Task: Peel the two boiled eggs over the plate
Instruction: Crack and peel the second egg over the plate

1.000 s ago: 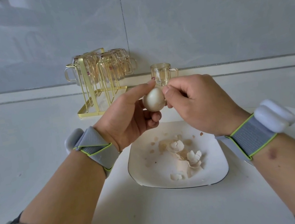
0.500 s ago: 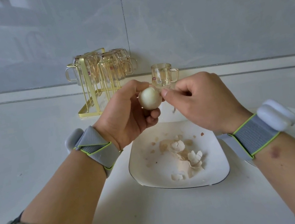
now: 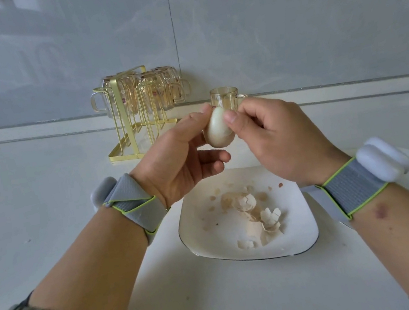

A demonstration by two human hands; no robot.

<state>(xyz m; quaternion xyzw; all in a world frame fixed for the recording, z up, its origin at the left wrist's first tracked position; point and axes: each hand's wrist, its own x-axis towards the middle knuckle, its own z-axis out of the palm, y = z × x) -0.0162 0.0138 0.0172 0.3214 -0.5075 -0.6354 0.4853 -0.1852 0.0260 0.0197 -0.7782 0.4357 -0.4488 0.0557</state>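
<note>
Both hands grip egg [image 3: 217, 132] above plate [image 3: 201, 234]: left hand [image 3: 182, 158], right hand [image 3: 274, 139]; no legible writing.

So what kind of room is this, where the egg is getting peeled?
Probably a kitchen. There is a pale countertop against a grey tiled wall, a gold rack of glass mugs, and a plate holding eggshell bits.
</note>
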